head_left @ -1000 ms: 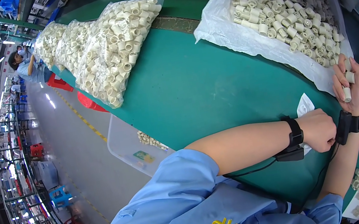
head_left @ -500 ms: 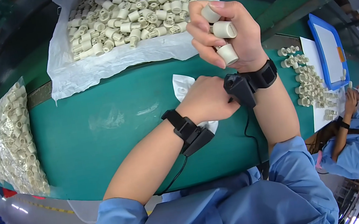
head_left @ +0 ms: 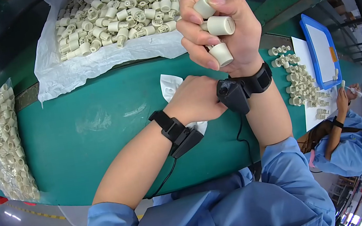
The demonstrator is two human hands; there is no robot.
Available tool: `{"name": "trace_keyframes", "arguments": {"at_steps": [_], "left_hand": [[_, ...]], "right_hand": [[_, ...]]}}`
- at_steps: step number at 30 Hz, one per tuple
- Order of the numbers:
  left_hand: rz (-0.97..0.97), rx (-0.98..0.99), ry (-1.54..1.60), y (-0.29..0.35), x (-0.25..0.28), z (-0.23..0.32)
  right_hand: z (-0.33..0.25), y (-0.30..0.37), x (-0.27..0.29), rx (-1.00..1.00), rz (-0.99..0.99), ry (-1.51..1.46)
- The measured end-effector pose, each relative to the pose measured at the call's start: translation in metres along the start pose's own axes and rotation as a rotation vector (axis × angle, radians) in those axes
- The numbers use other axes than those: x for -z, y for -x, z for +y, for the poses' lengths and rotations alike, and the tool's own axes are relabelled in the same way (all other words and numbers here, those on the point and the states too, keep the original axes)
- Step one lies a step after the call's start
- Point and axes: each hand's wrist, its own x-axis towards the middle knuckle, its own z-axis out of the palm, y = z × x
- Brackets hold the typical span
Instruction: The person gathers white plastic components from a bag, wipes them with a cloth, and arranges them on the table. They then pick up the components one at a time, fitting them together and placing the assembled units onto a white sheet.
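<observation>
Cream cylinders [head_left: 220, 25], three of them, sit grasped in the right hand [head_left: 245, 37], between one and two o'clock. Just below, the left hand [head_left: 198, 99] curls beside a black wrist device [head_left: 234, 96]; whether it grips the white cloth [head_left: 170, 86] beneath, I can't tell. A heap of similar parts [head_left: 120, 15] lies at eleven, bagged ones [head_left: 4, 142] at nine.

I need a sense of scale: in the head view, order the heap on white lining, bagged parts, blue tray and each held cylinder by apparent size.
1. Heap
2. Bagged parts
3. Blue tray
4. Held cylinders, individually: the three in the right hand look alike, so unranked.
</observation>
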Motion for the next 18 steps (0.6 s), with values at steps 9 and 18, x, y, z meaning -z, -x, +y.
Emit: {"name": "trace_keyframes", "arguments": {"at_steps": [9, 18], "left_hand": [[-0.046, 0.002, -0.169, 0.002, -0.006, -0.014], [-0.118, 0.017, -0.133, 0.005, -0.002, -0.010]], "right_hand": [[-0.008, -0.018, 0.057, -0.262, 0.294, 0.141], [-0.039, -0.084, 0.021, -0.041, 0.383, 0.552]]}}
